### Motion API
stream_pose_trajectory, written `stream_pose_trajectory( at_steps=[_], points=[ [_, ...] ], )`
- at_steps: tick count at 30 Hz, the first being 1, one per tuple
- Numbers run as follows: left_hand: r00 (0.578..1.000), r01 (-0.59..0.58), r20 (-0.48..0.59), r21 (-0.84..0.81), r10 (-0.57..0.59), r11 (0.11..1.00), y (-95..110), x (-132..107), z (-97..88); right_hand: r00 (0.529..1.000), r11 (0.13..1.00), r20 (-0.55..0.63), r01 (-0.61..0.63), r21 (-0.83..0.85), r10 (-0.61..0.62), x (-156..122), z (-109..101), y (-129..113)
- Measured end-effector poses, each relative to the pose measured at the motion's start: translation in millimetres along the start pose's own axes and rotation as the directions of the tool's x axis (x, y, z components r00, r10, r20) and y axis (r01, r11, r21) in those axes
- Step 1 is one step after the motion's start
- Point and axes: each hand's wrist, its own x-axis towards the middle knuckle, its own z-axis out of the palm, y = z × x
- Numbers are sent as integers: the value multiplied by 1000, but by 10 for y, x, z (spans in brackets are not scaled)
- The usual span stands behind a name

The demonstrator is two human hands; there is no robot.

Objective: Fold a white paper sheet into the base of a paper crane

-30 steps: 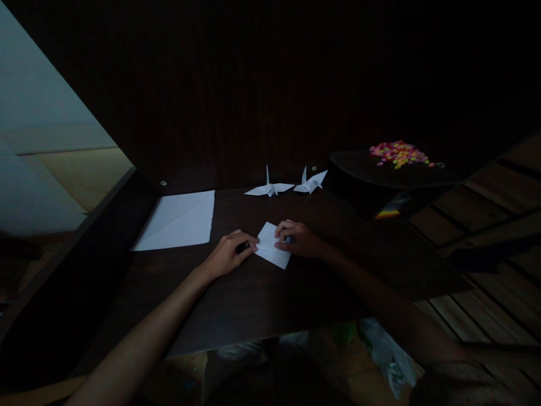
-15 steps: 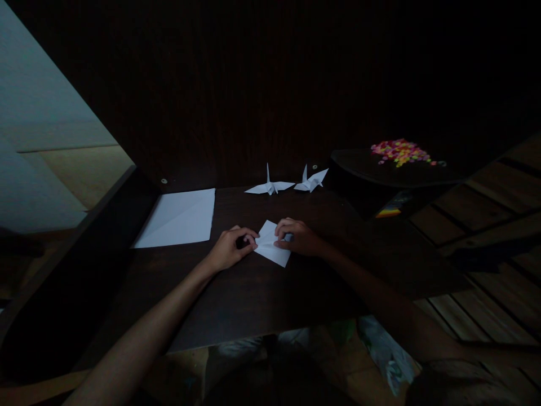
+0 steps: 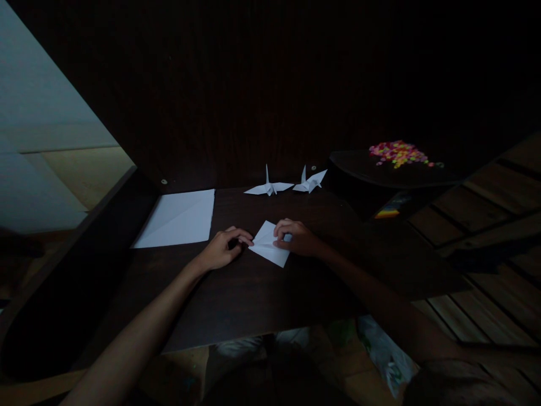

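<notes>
A small folded white paper (image 3: 269,250) lies on the dark wooden table (image 3: 262,299). My left hand (image 3: 222,248) curls at its left corner, fingertips pinching the paper's edge. My right hand (image 3: 297,237) rests on the paper's right side, fingers bent and pressing it down. Two finished white paper cranes (image 3: 269,186) (image 3: 310,181) stand farther back, beyond both hands.
A flat white sheet (image 3: 180,219) lies at the table's back left. A dark raised surface at the right carries a heap of small colourful pieces (image 3: 398,153). A dark wall panel rises behind the table. Wooden floor planks (image 3: 499,237) show to the right.
My left hand has slid a little to the left along the paper's corner, and its fingers have curled more. The right hand and paper have barely moved.
</notes>
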Motion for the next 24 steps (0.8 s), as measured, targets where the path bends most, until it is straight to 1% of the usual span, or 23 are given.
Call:
stream_pose_trajectory(
  at_steps=[9, 16, 20, 24],
  points=[
    [999, -28, -37, 68, 31, 997, 4, -33, 50, 1000, 1000, -18, -7, 2, 7, -2, 7, -42],
    [997, -64, -34, 106, 68, 992, 8, -37, 56, 1000, 1000, -30, -2, 7, 2, -6, 21, -11],
    [995, -94, -21, 131, 98, 987, 50, -44, 55, 999, 1000, -49, 20, 10, -19, -10, 37, 3],
    [985, -172, 24, 191, 170, 966, 94, -48, 61, 999, 1000, -45, 0, 12, 1, -12, 28, -9]
  ],
)
